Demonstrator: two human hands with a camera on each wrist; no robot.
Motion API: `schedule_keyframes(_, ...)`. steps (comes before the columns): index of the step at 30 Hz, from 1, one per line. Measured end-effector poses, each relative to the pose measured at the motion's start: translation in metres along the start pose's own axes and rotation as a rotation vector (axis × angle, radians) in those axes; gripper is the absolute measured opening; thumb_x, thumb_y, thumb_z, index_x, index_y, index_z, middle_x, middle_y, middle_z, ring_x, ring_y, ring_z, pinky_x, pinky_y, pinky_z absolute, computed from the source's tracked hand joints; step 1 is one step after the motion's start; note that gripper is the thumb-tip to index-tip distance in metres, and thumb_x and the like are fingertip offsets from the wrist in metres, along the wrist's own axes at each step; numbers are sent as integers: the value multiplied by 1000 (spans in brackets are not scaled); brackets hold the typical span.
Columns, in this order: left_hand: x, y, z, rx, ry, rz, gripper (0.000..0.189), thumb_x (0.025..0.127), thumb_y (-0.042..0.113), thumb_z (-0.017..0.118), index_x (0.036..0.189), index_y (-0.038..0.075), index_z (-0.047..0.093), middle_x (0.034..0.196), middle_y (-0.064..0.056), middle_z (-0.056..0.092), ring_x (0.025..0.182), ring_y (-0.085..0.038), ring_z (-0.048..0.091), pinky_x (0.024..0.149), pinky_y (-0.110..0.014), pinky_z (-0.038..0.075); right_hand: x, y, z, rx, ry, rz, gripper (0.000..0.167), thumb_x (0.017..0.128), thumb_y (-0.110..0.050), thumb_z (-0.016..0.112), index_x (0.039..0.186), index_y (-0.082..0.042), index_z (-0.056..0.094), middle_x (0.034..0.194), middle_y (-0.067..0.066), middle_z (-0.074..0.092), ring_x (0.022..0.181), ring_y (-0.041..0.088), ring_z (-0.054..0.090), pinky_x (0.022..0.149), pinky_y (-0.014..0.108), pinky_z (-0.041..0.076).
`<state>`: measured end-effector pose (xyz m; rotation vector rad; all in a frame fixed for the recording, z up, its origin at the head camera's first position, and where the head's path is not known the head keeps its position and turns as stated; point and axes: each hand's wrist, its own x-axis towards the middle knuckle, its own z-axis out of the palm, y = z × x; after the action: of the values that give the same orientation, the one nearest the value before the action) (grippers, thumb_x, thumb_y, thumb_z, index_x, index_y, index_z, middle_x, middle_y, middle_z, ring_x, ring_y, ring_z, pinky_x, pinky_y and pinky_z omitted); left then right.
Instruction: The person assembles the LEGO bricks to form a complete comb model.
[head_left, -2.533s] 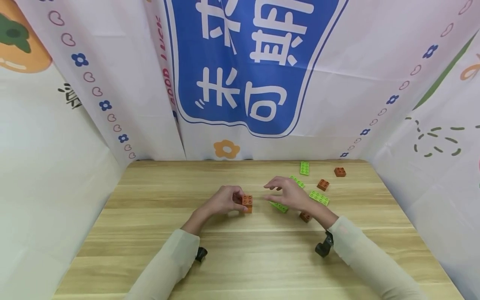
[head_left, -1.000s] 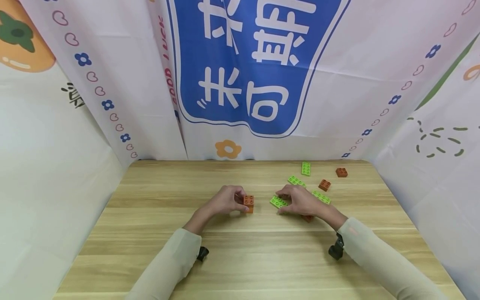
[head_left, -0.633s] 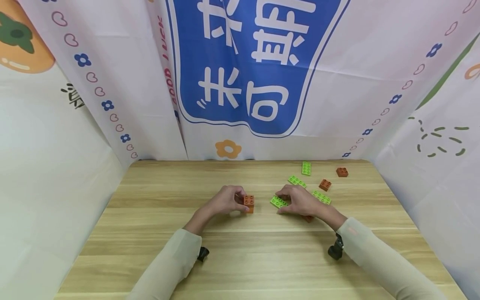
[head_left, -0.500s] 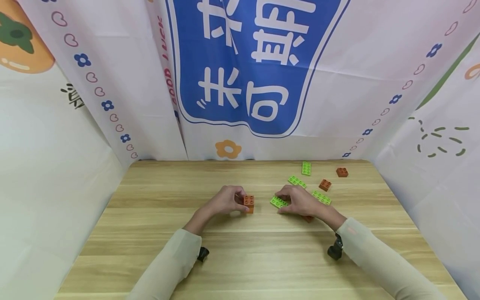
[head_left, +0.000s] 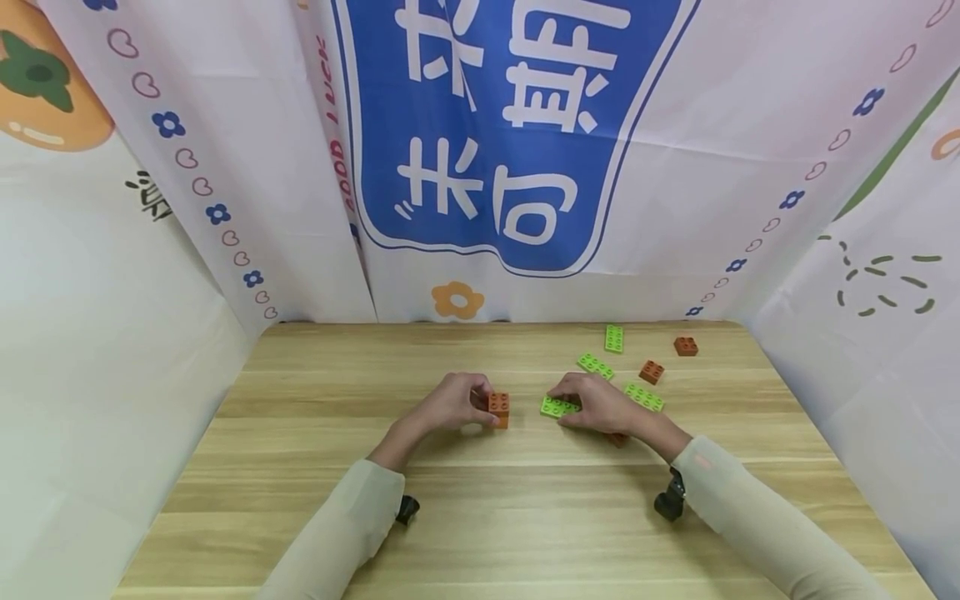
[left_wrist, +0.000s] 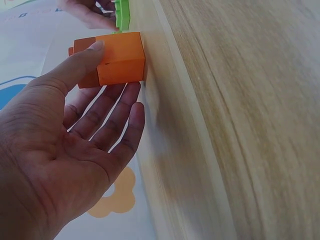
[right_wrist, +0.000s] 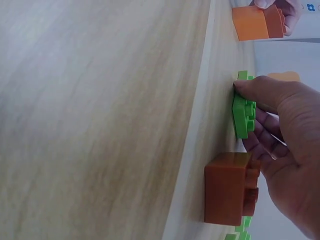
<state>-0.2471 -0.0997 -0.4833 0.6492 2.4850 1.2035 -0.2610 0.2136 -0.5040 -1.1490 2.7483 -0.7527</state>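
Note:
My left hand (head_left: 450,402) grips a two-brick stack between thumb and fingers. The stack is a brown toy brick (head_left: 498,401) on top of a larger orange brick (left_wrist: 121,59), upright on the table. To the right, my right hand (head_left: 600,403) pinches a flat lime-green brick (right_wrist: 243,112) by its sides, thumb on the near side. That green brick lies at table level, studs up, a short gap from the stack. Part of it is hidden by the fingers in the head view. Close to the right palm stands another brown brick (right_wrist: 226,192), mostly covered in the head view.
Beyond the right hand lie more flat green bricks: one behind it (head_left: 595,365), one farther back (head_left: 614,338), and one by the wrist (head_left: 645,397). Two brown bricks, a nearer one (head_left: 652,372) and a farther one (head_left: 686,346), sit at the right. Printed cloth (head_left: 480,300) borders the wooden table.
My right hand has lowered onto the flat green brick and taken it between thumb and fingers. The brick has turned slightly in the last half second. The left hand keeps holding the stack.

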Motion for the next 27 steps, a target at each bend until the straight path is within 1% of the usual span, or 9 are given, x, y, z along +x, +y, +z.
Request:
schedule_keyframes(4,0,1,0,-3,2,-2,27,84,6,91,98,7,67,100,-2,75,92,-15,75,84,-31,61,0,0,-2,10,3,-8,43,89,-17,87,128,-6,74,119,4,74,104,16,68,87,34,58)
schedule_keyframes(12,0,-1,0,-4,1,-2,27,84,6,90,98,8,67,99,-2,75,92,-14,74,84,-30,61,1,-2,-9,14,29,-26,44,87,-15,88,127,-4,74,116,4,74,97,15,67,81,33,58)
schedule_keyframes(17,1,-2,1,-5,3,-8,27,84,7,90,99,8,67,99,-2,75,92,-14,74,84,-30,61,4,-6,-14,27,15,1,43,89,-13,86,129,-6,74,120,5,73,100,16,67,83,32,59)
schedule_keyframes(21,2,-3,1,-8,2,-2,27,84,7,90,99,7,67,100,-2,76,92,-15,74,84,-30,61,6,-12,-17,41,21,11,43,90,-12,86,130,-7,73,122,5,72,103,16,67,84,36,59)
schedule_keyframes(27,2,-4,1,2,2,5,28,83,7,91,100,7,68,98,-2,76,91,-15,74,82,-30,61,10,-20,-20,59,39,-18,42,89,-10,86,130,-7,74,122,5,73,103,16,69,86,43,60)
